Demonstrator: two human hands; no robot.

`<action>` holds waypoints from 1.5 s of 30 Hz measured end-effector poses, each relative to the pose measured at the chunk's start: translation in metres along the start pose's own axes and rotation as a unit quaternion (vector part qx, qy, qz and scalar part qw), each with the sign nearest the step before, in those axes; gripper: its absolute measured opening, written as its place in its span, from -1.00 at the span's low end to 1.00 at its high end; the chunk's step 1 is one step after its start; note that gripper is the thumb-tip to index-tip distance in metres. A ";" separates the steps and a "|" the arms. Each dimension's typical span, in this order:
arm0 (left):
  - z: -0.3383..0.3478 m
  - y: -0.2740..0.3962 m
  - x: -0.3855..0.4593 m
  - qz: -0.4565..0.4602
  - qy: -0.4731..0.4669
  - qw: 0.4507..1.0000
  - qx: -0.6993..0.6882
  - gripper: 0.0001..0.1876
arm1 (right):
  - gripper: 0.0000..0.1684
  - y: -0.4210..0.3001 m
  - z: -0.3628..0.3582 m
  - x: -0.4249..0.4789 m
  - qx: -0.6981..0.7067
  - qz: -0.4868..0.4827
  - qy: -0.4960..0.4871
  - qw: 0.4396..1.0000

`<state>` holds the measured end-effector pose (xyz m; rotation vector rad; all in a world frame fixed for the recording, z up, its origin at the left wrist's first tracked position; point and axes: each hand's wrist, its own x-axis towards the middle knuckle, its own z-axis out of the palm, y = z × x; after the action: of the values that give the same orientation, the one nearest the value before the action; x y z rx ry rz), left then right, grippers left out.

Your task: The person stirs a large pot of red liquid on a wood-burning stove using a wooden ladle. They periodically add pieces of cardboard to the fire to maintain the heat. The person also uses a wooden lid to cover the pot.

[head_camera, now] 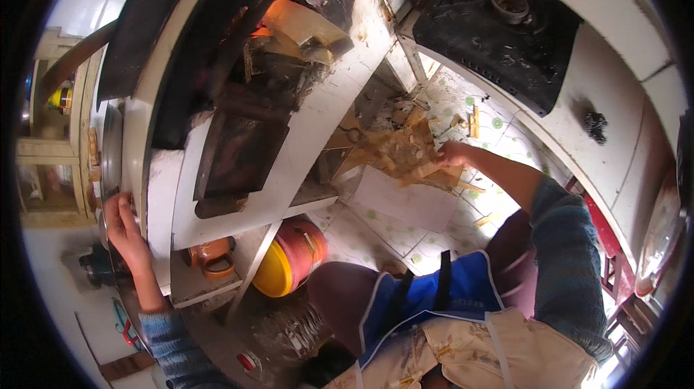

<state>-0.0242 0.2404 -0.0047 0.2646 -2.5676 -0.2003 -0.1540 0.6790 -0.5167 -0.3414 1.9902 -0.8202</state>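
Note:
My right hand point(454, 155) reaches down near the tiled floor, its fingers closed on the edge of what looks like a piece of wood or cardboard point(425, 169). Around it lie a crumpled brown sheet point(415, 142), wood chips and a flat pale sheet point(404, 199). My left hand point(123, 223) rests on the edge of the stove counter at the left, fingers partly curled. Between the hands, pieces of wood point(303, 23) stick out of the stove's firebox, where orange fire glows. Below the firebox is a dark metal door point(244, 150).
A black cooktop point(499, 31) is set in the white counter at upper right. Under the stove stand a red bucket with a yellow lid point(290, 259) and a brown clay pot point(211, 253). A large clear plastic bottle point(293, 329) lies nearby. Tongs point(352, 133) lie by the scraps.

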 end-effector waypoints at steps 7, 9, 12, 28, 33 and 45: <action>0.008 -0.001 0.006 0.020 0.015 1.000 -0.006 -0.78 | -0.64 -0.083 -0.035 -0.246 0.222 -0.064 -0.058 0.971; 0.004 0.008 0.008 0.051 0.020 0.998 0.019 -0.78 | -0.65 -0.100 -0.043 -0.292 0.287 -0.058 -0.038 0.956; 0.000 0.014 0.006 0.079 0.037 0.996 0.025 -0.78 | -0.64 -0.127 -0.066 -0.333 0.261 -0.074 -0.034 0.962; 0.036 0.068 -0.077 0.096 0.235 0.938 -0.237 -0.84 | -0.64 -0.214 -0.097 -0.327 0.319 -0.214 0.094 0.919; 0.134 0.194 -0.178 -0.239 -0.224 0.680 -0.656 -0.63 | -0.65 -0.207 -0.068 -0.302 0.311 -0.236 0.099 0.915; 0.158 0.194 -0.100 -0.271 -0.234 0.625 -0.694 -0.77 | -0.56 -0.189 -0.120 -0.310 0.197 -0.268 0.081 0.939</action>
<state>-0.0540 0.4657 -0.1504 0.3583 -1.8327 -2.5371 -0.1061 0.7541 -0.1450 -0.6073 1.8377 -1.6096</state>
